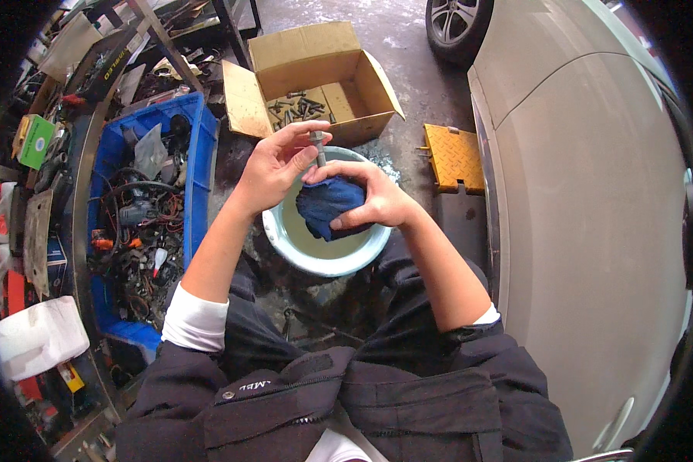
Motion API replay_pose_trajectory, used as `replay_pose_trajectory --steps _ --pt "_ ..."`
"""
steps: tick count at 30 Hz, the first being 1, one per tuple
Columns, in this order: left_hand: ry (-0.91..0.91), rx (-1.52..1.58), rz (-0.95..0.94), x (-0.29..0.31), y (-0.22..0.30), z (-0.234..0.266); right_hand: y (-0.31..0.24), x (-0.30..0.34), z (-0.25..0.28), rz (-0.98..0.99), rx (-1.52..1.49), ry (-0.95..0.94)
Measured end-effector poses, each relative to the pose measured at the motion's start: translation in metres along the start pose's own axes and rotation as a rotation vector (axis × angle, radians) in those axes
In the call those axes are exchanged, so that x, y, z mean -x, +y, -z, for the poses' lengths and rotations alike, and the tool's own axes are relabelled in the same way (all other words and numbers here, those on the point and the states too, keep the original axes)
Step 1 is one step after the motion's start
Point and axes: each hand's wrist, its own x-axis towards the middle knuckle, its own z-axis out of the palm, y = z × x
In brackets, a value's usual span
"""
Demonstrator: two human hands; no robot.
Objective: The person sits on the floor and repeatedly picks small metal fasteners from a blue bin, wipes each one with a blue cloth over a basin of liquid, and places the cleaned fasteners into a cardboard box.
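- The bolt (320,154) is at the upper centre of the frame, held roughly upright above the basin (326,266), its lower end right by the fingers of the right hand (381,197) and the top of the cloth (327,202)
- The left hand (273,174) pinches the bolt between thumb and fingers near its upper part, the grip looking light and precise rather than a full fist
- The right hand is closed around the bunched cloth, thumb across its front; whether its fingertips also press on the bolt's lower end, I cannot tell
- In handling, the bolt should be rigid and hard to damage, with some heft for its size, and likely slippery if wet or oily; best held by the wider head, leaving the shank free
- The cloth should be soft, limp and light, perhaps heavier if soaked; best gathered into the palm so that no loose corner hangs
- In looks, the bolt is dull grey metal, slim, with a thicker head at the top; thread detail is too small to make out
- The cloth is dark blue, crumpled and creased, hanging over the pale basin
- Further up the frame, similar dark bolts (306,106) lie loose inside an open cardboard box (373,85)
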Motion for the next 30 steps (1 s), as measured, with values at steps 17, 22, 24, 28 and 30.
replay_pose_trajectory --steps 17,22,24,28,30 --pt "0.145 -0.068 0.137 0.001 -0.006 -0.016 0.004 -0.001 0.005 0.027 0.177 0.596" --pt "0.124 -0.163 0.207 0.003 -0.009 -0.013 0.003 0.000 0.010 0.103 0.616 0.596" --pt "0.163 -0.112 0.240 0.001 -0.013 -0.015 0.007 0.001 0.005 0.149 0.750 0.597" --pt "0.168 0.006 0.307 0.002 -0.018 -0.010 0.003 -0.001 0.002 0.100 0.648 0.613" --pt "0.153 -0.005 0.280 0.001 -0.020 -0.012 0.005 -0.002 0.002 0.093 0.701 0.664"
